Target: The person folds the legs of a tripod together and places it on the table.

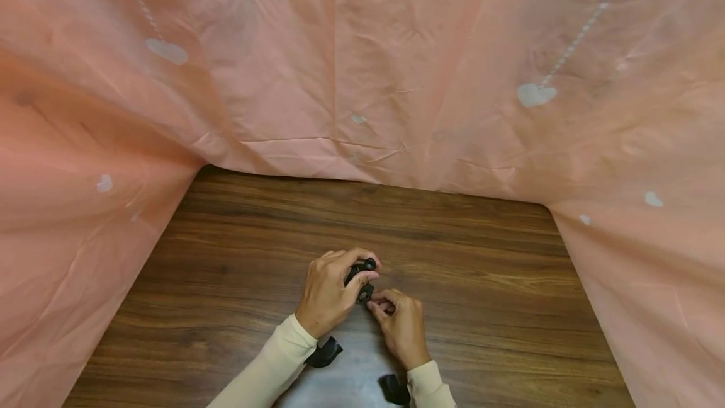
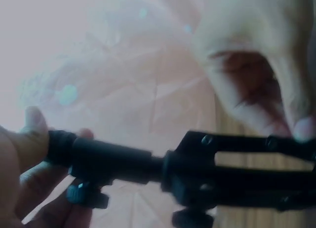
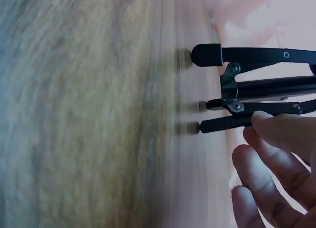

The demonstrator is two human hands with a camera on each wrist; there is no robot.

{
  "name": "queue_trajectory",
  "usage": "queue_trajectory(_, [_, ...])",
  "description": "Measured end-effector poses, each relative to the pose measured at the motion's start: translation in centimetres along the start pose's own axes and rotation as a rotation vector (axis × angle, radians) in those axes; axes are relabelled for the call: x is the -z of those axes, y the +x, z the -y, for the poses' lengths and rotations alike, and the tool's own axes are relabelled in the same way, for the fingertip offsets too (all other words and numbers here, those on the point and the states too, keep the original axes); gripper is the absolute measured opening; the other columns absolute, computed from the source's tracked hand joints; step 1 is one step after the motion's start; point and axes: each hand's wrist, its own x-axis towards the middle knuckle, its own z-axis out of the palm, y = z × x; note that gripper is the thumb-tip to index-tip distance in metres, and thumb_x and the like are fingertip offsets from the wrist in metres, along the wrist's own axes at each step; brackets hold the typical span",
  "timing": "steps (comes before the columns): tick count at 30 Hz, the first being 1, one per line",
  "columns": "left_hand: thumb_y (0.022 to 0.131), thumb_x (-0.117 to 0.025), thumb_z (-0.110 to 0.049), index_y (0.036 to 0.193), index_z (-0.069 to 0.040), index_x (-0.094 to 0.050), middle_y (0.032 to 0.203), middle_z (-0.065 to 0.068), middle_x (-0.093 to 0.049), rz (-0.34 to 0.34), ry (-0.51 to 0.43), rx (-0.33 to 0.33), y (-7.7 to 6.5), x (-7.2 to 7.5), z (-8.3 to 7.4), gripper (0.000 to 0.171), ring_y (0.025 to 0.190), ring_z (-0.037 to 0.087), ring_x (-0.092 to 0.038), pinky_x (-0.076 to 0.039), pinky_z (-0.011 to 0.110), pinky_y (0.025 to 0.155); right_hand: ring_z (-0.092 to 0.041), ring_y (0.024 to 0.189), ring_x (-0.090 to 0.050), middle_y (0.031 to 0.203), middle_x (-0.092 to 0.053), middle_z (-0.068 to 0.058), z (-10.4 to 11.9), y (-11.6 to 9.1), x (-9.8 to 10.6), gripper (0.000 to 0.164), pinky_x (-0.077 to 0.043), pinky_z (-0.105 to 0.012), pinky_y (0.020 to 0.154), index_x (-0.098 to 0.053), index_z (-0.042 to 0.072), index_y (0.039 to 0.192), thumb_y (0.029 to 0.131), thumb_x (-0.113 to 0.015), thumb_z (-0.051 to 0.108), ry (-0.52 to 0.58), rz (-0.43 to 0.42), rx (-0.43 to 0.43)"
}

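Note:
A small black tripod (image 1: 366,293) is held upright between both hands, its folded legs pointing down. My left hand (image 1: 330,287) grips its top end, fingers and thumb curled around it. In the left wrist view, knobs stick out from the tripod's centre column (image 2: 113,159). Lower down, my right hand (image 1: 403,326) pinches one of the legs between thumb and index finger. In the right wrist view, the leg tips (image 3: 206,55) lie close together near the wooden tabletop (image 3: 98,119), beside the bracket that joins the legs. The other right fingers (image 3: 256,171) curl loosely below.
Pink sheeting (image 1: 374,80) with white hearts hangs around the back and both sides of the wooden table (image 1: 238,250). A black wrist device (image 1: 325,353) sits under the left sleeve, and another (image 1: 393,389) lies beside the right cuff.

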Motion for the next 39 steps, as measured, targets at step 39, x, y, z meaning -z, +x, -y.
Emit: queue_trajectory(39, [0.081, -0.09, -0.023, 0.123, -0.021, -0.076, 0.096, -0.006, -0.074, -0.047, 0.219, 0.071, -2.0, 1.5, 1.5, 0.044, 0.073, 0.007, -0.062, -0.05, 0.027, 0.064, -0.006, 0.07, -0.073, 0.088, -0.081, 0.003, 0.6, -0.5, 0.9, 0.021, -0.061, -0.025, 0.064, -0.083, 0.01, 0.098, 0.081, -0.091, 0.001, 0.045, -0.005, 0.01])
